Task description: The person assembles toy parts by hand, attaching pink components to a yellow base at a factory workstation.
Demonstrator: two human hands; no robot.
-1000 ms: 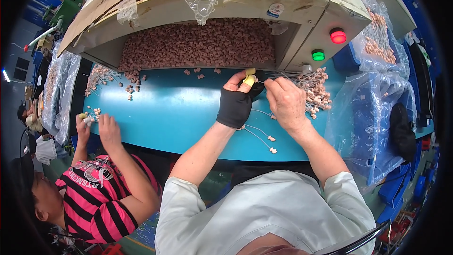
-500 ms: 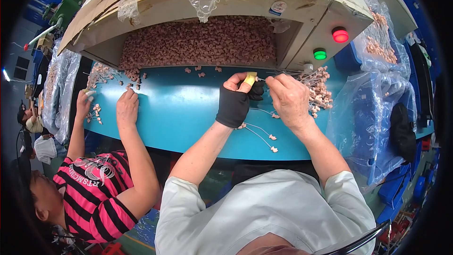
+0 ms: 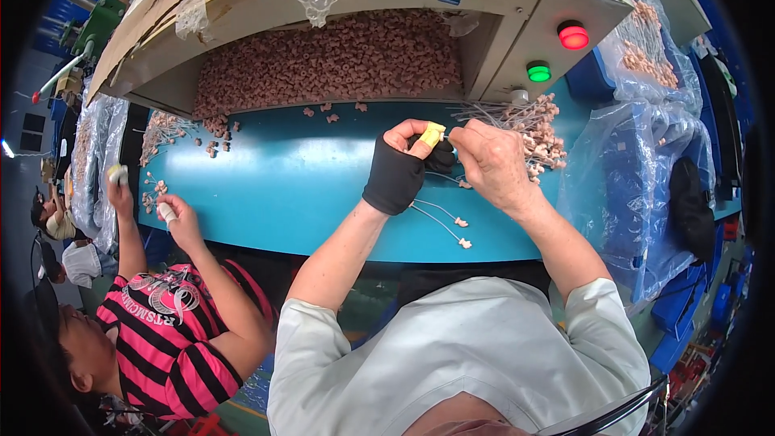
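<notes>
My left hand wears a black fingerless glove, with yellow tape wrapped at the thumb tip. Its thumb and forefinger pinch a small pinkish piece, mostly hidden by the tape. From the right, my bare right hand closes its fingertips on a thin pale stem that runs to that piece; the fingers cover most of it. Below the hands, thin stems with small pink knobbly pieces at their ends lie on the blue-green table. A heap of similar stemmed pieces lies just beyond my right hand.
A beige machine with a red lamp and a green lamp stands across the far side. Loose pink pieces fill its opening. At left works a person in a striped shirt. Clear plastic bags hang at right.
The co-worker's hands have drawn back from the loose pieces toward the near left. My hands keep the same pinch, close together. The whole view has shifted slightly.
</notes>
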